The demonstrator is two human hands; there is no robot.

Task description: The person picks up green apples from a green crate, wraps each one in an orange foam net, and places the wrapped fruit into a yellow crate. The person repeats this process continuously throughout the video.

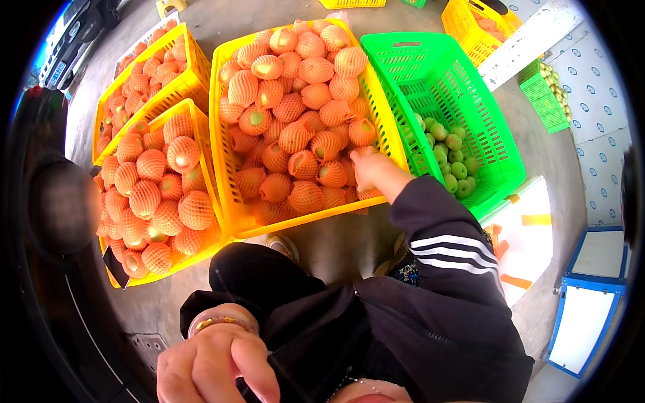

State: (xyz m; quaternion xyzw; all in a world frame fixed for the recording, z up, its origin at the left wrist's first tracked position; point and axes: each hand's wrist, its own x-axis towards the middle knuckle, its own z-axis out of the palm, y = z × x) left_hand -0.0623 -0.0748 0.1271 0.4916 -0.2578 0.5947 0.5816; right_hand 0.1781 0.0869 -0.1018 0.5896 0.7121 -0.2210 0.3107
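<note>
My right hand (375,172) reaches into the right side of a large yellow plastic crate (322,216). It touches the heap of round fruit (297,137) in orange foam nets; its fingertips are partly hidden among them. My left hand (216,365) is raised close to the camera at the bottom, fingers loosely bent and some fingertips cut off. Nothing shows in it. To the right of the yellow crate stands a bright green crate (484,111) with bare green fruit (451,151) at its bottom.
Another yellow crate (214,221) of netted fruit stands left, with one more (196,65) behind it. A white foam box (539,247) with orange pieces lies right, near a blue-framed white cabinet (587,312). A white post (534,40) slants behind. Further crates stand beyond.
</note>
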